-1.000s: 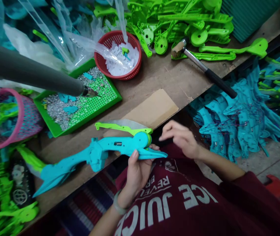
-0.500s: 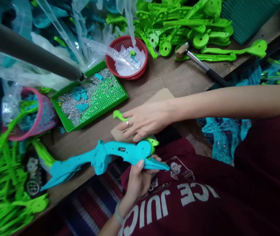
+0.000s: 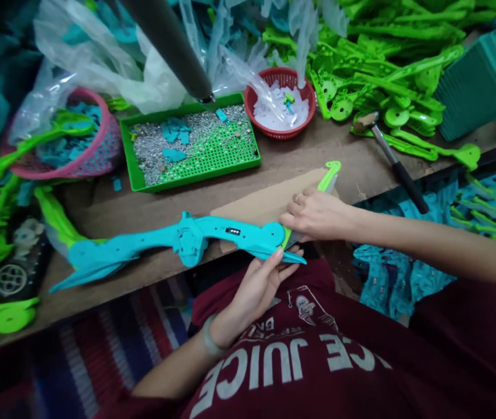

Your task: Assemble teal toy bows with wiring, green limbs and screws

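A long blue plastic toy bow (image 3: 213, 227) lies along the front edge of the table, with a small dark slot in its body. Its right end is pinched in my left hand (image 3: 259, 288), thumb on top and fingers below. My right hand (image 3: 315, 214) is closed round the green limb (image 3: 328, 177) at that same end; the limb's hooked tip sticks out past my knuckles, pointing away from me. Where the limb meets the blue body is partly covered by my fingers. Another green limb (image 3: 58, 215) extends from the bow's left end.
Behind the bow stand a green tray (image 3: 195, 174) of small metal parts, a red basket (image 3: 281, 132) of white pieces and a pink basket (image 3: 110, 131). A hammer (image 3: 398, 169) lies at right. Green parts (image 3: 387, 64) are heaped behind it. A dark pole (image 3: 171, 49) slants in from above.
My right hand has swung the green limb from lying back over the bow to pointing outward, up and right. My left hand keeps its hold on the bow's end. The view has shifted.
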Tool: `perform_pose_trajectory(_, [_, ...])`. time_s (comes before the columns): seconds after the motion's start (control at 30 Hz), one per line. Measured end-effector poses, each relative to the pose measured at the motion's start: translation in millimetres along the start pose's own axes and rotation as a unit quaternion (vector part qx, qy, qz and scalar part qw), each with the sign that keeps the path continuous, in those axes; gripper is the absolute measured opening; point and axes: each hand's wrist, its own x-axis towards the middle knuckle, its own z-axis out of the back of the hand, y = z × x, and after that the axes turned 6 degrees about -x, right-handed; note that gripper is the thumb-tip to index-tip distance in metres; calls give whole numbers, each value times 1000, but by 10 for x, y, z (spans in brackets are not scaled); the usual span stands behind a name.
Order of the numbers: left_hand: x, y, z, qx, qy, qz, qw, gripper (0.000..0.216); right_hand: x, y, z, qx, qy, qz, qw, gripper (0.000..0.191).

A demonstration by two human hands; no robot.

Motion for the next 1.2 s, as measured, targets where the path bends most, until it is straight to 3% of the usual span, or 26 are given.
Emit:
perform_pose_trajectory(0.17, [107,184,-148,-28,33,17,999,34,67,-104,22,-13,31,1,999,24])
perform_pose_trajectory(0.27, [151,252,-214,-25,24,-10,999,43,38,-221,137,30,40,-4,999,36])
perform_pose_trajectory(0.37, [194,275,-280,-38,22,-25,999,48,-17,-371,326,122,6,-21,992,49])
perform_pose_trajectory(0.47, [299,292,-413,-67,21,-41,997,49,93,-535,487,227,-143,-155,951,33])
perform_pose_trajectory(0.53, [390,291,-539,-100,15,-48,994,50,305,-637,552,278,-294,-253,879,33])
perform_pose_trajectory(0.6, [430,246,-645,-132,20,-22,991,50,570,-719,612,328,-387,-258,822,47])
perform_pose_trajectory(0.63, [409,192,-670,-132,32,11,991,49,696,-750,648,361,-390,-229,816,52])
perform_pose_trajectory(0.7, [276,-17,-633,-76,93,101,988,43,889,-796,733,432,-332,-157,824,47])
perform_pose_trajectory(0.77, [74,-404,-484,52,185,142,971,34,995,-828,804,480,-275,-113,826,37])
perform_pose_trajectory(0.8, [-15,-669,-381,126,226,108,960,29,1026,-844,822,490,-265,-107,824,33])
perform_pose_trajectory(0.83, [-72,-974,-267,202,243,23,949,27,1052,-862,824,495,-271,-108,818,31])
perform_pose_trajectory(0.87, [-83,-1306,-150,285,224,-107,926,23,1080,-881,812,497,-286,-114,811,32])
perform_pose_trajectory(0.9, [-40,-1645,-32,360,168,-259,880,18,1113,-900,785,500,-301,-123,803,35])
perform_pose_trajectory(0.93, [55,-1970,82,411,100,-384,821,15,1151,-916,750,503,-316,-132,793,40])
perform_pose_trajectory(0.97, [195,-2261,190,458,41,-459,760,14,1192,-927,711,508,-332,-140,783,44])
perform_pose_trajectory(1.03, [535,-2680,374,571,6,-483,664,18,1261,-928,641,516,-352,-156,765,47])
perform_pose_trajectory(1.07, [699,-2800,447,608,15,-479,633,18,1278,-918,616,520,-356,-163,759,47])
perform_pose_trajectory(1.2, [1023,-2874,591,674,58,-459,576,24,1212,-845,585,538,-359,-165,745,50])
